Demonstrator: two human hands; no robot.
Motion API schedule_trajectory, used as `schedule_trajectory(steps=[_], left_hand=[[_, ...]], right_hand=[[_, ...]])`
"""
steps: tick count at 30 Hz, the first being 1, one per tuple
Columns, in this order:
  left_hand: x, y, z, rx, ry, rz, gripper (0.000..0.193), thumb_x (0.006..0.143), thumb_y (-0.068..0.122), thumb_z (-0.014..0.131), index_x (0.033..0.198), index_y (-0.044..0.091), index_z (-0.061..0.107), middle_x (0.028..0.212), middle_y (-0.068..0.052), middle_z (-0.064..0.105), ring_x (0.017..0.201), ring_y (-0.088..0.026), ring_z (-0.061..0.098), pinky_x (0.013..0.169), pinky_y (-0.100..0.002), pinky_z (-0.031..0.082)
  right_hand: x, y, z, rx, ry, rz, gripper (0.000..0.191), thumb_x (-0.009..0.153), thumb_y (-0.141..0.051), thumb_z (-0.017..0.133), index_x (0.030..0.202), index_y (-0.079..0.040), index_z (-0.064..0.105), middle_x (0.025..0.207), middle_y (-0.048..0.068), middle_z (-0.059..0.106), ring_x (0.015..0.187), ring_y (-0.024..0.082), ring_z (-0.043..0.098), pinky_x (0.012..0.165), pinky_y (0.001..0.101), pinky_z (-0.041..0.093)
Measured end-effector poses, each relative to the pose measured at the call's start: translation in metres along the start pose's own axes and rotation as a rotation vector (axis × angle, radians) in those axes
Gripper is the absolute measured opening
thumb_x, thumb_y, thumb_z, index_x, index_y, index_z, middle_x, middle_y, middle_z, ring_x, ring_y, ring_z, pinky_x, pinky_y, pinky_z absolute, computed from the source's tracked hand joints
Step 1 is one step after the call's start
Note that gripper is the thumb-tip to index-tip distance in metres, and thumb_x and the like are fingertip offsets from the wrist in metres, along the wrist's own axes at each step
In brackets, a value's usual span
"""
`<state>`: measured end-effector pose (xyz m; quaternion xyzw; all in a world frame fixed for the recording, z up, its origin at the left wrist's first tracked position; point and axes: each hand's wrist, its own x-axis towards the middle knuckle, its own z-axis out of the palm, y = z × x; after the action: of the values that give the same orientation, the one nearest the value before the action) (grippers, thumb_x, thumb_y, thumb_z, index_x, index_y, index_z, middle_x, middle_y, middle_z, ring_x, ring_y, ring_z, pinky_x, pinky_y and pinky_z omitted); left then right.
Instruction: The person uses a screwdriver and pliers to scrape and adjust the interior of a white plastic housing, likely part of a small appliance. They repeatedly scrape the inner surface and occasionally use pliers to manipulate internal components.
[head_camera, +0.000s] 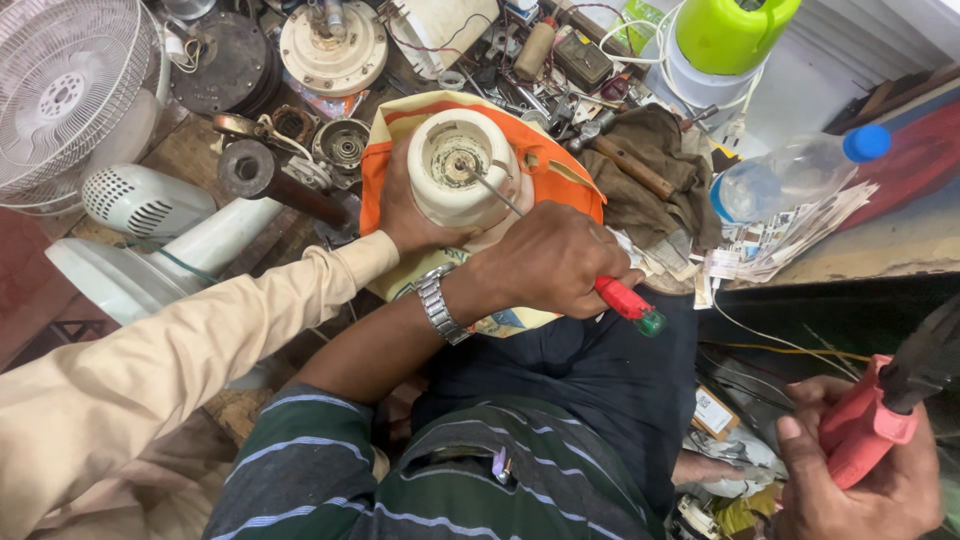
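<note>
Sleeve of cream cloth runs up from the lower left corner, and the left hand (405, 215) at its end is wrapped round the near-left side of a round white motor housing (460, 170), fingers curled against its wall and clamped on it. The housing stands with its open face turned up toward the camera, its axis roughly upright, and it rests on an orange and cream cloth (560, 185). The right hand (850, 490) is well apart from the housing, far down to its right, palm turned up and fingers closed round the red grips of a pair of pliers (880, 415). The pliers' long axis slants up and to the right out of that hand, with the dark jaws at the far end, pointing away from the housing. A co-worker's hand (550, 260), with a metal wristwatch (436, 305) and a striped sleeve behind it, lies just right of the housing and grips a red-handled screwdriver (625, 300), whose thin shaft slants up and left into the housing's centre. Right of the housing, beyond a brown rag, a clear plastic bottle (790, 172) with a blue cap lies on its side. A white fan grille (65, 90) stands far to the housing's left.
</note>
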<state>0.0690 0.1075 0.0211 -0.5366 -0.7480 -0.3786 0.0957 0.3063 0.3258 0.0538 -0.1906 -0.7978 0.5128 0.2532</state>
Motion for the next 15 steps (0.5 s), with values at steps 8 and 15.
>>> schedule_trajectory(steps=[8,15], left_hand=[[0.002,-0.003,-0.008,-0.033,-0.035,0.004,0.031,0.092,0.030,0.072,0.066,0.012,0.067,0.063,-0.005,0.064,0.058,-0.030,0.062,0.054,-0.045,0.045],[-0.001,-0.007,-0.008,-0.013,-0.035,0.064,0.028,0.091,0.029,0.074,0.070,0.012,0.070,0.065,-0.006,0.065,0.059,-0.030,0.063,0.055,-0.045,0.045]], right_hand=[[-0.003,0.016,-0.003,-0.072,0.032,-0.047,0.069,0.089,0.016,0.066,0.152,0.009,0.038,0.110,0.022,0.063,0.102,0.020,0.066,0.092,0.0323,0.055],[-0.026,0.055,0.020,-0.020,0.459,-0.526,0.064,0.088,0.006,0.069,0.145,0.005,0.042,0.117,0.015,0.062,0.103,0.019,0.064,0.091,0.0313,0.053]])
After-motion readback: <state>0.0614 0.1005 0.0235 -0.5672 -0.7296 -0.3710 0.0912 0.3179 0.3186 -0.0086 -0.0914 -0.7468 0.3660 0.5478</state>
